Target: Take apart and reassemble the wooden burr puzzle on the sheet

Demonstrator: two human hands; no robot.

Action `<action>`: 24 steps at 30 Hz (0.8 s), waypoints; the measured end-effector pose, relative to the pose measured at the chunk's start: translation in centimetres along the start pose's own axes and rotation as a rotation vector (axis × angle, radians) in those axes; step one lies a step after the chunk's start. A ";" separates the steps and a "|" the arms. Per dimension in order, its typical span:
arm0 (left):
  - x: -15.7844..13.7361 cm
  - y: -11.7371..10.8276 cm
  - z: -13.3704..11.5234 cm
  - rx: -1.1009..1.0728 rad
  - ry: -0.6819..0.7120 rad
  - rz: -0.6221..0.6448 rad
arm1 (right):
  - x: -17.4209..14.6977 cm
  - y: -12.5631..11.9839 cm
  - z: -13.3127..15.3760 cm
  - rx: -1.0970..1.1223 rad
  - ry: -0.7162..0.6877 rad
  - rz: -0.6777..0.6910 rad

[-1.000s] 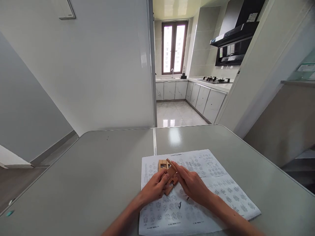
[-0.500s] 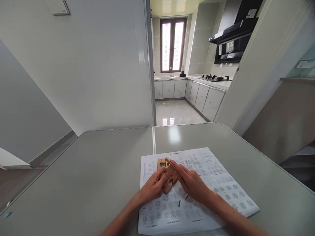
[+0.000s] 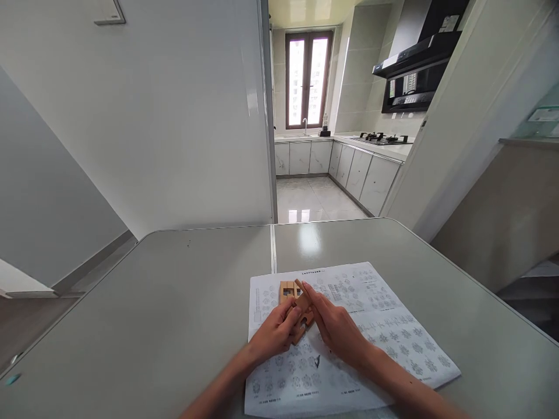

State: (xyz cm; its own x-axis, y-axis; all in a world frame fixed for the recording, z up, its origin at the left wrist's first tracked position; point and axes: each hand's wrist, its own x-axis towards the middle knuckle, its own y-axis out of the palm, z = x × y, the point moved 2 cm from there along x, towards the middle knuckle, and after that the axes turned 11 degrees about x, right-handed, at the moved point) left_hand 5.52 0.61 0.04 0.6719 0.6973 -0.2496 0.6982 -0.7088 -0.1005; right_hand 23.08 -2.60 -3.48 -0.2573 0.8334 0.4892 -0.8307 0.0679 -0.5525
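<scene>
My left hand (image 3: 274, 334) and my right hand (image 3: 337, 329) meet over a printed instruction sheet (image 3: 371, 326) on the grey table (image 3: 152, 308). Between their fingertips they hold notched wooden puzzle pieces (image 3: 302, 311), partly joined; the fingers hide most of them. Another small wooden block assembly (image 3: 286, 289) lies on the sheet just beyond my fingers, apart from the held pieces.
The table has a seam down its middle (image 3: 273, 250) and rounded far corners. Beyond it a white wall (image 3: 174, 128) stands at the left, and a doorway opens into a kitchen with cabinets (image 3: 358, 174), a hob and a range hood (image 3: 414, 70).
My hands have stayed over the sheet, with the fingers shifting slightly on the wooden pieces. The view has tilted a little.
</scene>
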 end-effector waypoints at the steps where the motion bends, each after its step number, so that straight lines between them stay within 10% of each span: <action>1: 0.0 -0.1 0.1 0.002 -0.004 0.007 | 0.0 -0.1 0.0 0.005 -0.015 0.013; 24: 0.2 0.2 0.1 -0.005 -0.015 -0.010 | 0.0 -0.7 -0.4 0.023 -0.036 0.120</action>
State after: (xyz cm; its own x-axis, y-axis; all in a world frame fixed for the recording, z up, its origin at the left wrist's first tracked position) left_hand 5.78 0.56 -0.12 0.6610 0.7027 -0.2633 0.7061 -0.7012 -0.0987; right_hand 23.86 -2.48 -3.35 -0.3727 0.8147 0.4443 -0.8041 -0.0444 -0.5929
